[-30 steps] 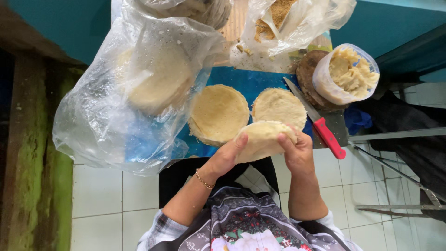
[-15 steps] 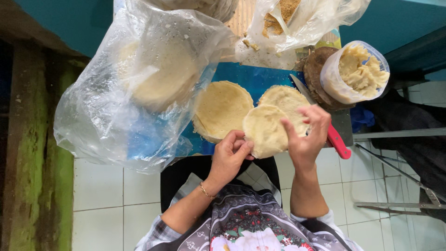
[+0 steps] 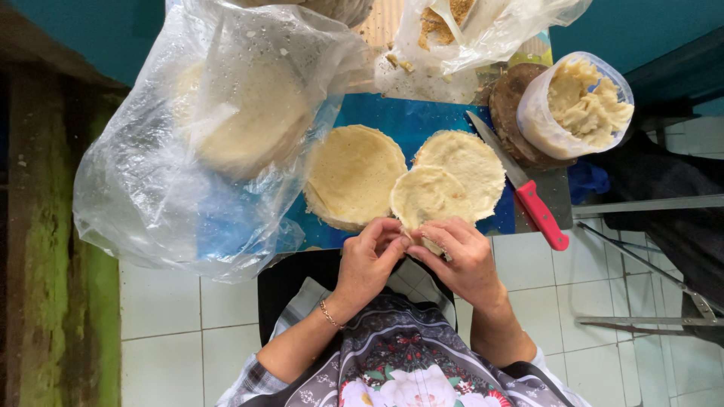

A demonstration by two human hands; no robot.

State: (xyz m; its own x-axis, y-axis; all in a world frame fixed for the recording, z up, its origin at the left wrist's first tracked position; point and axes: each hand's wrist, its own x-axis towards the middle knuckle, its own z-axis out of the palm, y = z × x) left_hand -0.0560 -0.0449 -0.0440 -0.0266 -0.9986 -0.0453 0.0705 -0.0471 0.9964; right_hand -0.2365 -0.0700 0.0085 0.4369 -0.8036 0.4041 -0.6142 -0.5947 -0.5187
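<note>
Both my hands pinch the near edge of a round pale flatbread (image 3: pixel 426 197) at the blue table's front edge. My left hand (image 3: pixel 369 260), with a thin bracelet at the wrist, grips it from the left; my right hand (image 3: pixel 460 260) grips it from the right. The held flatbread overlaps a second flatbread (image 3: pixel 471 158) lying on the blue tabletop (image 3: pixel 407 120). A third flatbread stack (image 3: pixel 351 173) lies just left of it.
A large clear plastic bag (image 3: pixel 219 143) with more flatbreads fills the table's left. A red-handled knife (image 3: pixel 528 196) lies at the right, beside a clear tub of pale dough (image 3: pixel 581 105) on a dark round board. Another bag with crumbs (image 3: pixel 467 30) sits behind. White floor tiles lie below.
The flatbread was folded up in both hands a second ago; it has since been opened out flat, and both hands have slid to its near edge.
</note>
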